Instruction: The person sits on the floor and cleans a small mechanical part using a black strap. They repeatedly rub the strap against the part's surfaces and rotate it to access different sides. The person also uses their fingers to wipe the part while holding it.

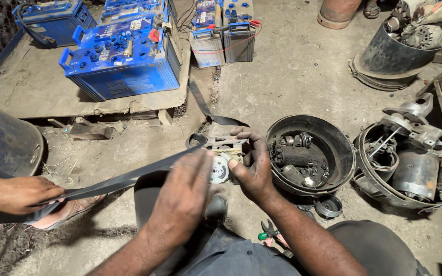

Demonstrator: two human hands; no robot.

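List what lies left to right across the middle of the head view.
Co-worker's hand → rubber strap → left hand → right hand → black bowl → motor parts.

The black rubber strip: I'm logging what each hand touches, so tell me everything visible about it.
The black rubber strip is long, flat, dull and flexible-looking. It runs taut from another person's hand at the left edge up to the small metal part in front of the wearer. The left hand lies over it; the right hand grips the part. A further length curls away across the concrete floor.
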